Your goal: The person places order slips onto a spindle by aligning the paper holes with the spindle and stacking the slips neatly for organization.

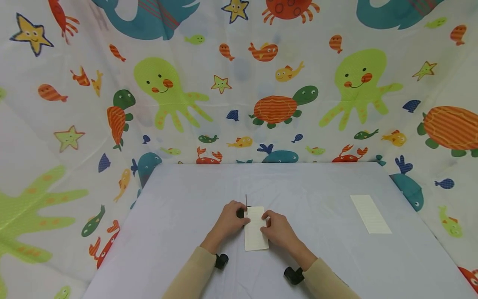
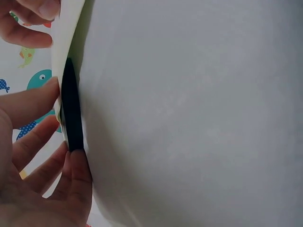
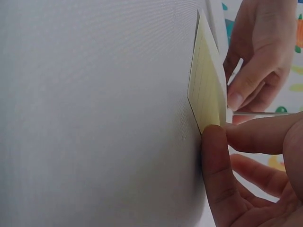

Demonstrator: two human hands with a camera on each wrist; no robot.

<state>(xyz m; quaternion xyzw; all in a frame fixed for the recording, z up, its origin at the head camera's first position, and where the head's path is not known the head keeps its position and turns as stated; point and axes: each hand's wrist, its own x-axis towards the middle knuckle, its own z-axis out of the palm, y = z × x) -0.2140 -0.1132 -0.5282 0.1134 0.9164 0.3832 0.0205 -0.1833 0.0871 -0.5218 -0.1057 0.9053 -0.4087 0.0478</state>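
Note:
A small lined cream paper (image 1: 256,232) stands between both hands near the middle of the table. Along its left edge is a dark, narrow bar-shaped object (image 2: 72,109), whose exact kind I cannot tell. My left hand (image 1: 230,219) grips that object at the paper's upper left, thumb against the paper and fingers around the dark end. A thin rod (image 1: 246,200) projects away from there; the right wrist view also shows a thin metallic rod (image 3: 262,113) beside the left hand. My right hand (image 1: 279,229) pinches the paper's right edge between thumb and fingers.
Another lined paper (image 1: 371,214) lies flat on the right side of the white-covered table (image 1: 179,199). A cloth (image 1: 239,83) printed with sea animals hangs behind the table and at its sides. Black wrist cameras (image 1: 293,275) sit at both sleeves.

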